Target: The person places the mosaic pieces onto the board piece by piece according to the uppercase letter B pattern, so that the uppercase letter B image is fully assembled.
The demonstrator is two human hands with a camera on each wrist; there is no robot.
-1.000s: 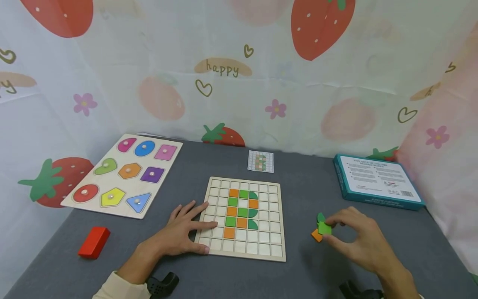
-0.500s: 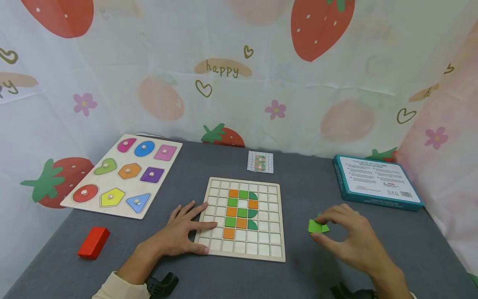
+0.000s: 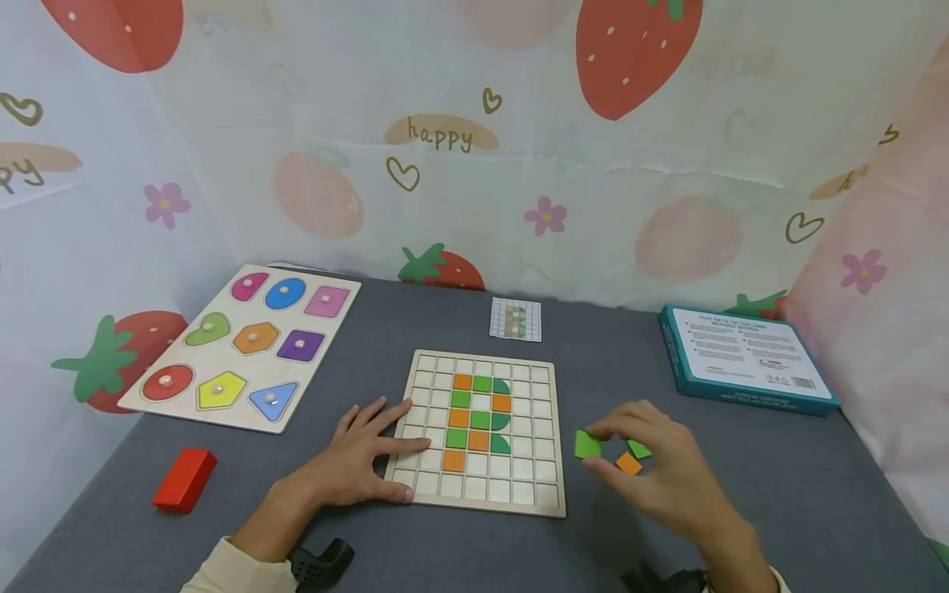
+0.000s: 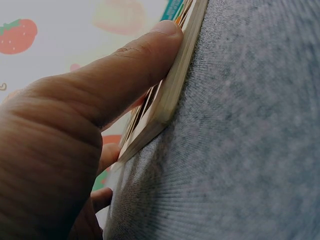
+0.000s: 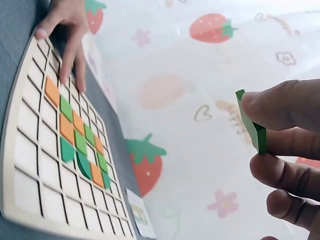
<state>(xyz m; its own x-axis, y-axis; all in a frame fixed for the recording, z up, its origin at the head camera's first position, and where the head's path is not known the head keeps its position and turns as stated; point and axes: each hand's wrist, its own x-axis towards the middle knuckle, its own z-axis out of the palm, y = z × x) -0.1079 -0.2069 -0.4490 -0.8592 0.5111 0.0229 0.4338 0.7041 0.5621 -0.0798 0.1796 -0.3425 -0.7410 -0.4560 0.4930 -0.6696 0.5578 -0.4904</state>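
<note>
A wooden grid board [image 3: 485, 506] lies mid-table with orange, green and dark green tiles set in a block of its squares. My left hand [image 3: 368, 457] rests on its left edge, fingers spread and thumb on the near corner; the left wrist view shows the thumb [image 4: 145, 55] along the wooden rim. Just right of the board, my right hand [image 3: 660, 465] pinches a light green square tile [image 3: 587, 445] between thumb and fingers. The right wrist view shows this green tile [image 5: 252, 122] edge-on. An orange tile [image 3: 628, 463] and another green tile [image 3: 638, 450] lie behind that hand.
A small pattern card [image 3: 516, 319] lies beyond the board. At the left are a knobbed shape puzzle [image 3: 245, 346] and a red block [image 3: 185, 481]. A teal box [image 3: 749, 359] sits at the back right, before a printed cloth backdrop.
My right hand has lifted the green tile off the loose pieces and carried it left toward the board, exposing the orange and green tiles behind. My left hand has stayed put.
</note>
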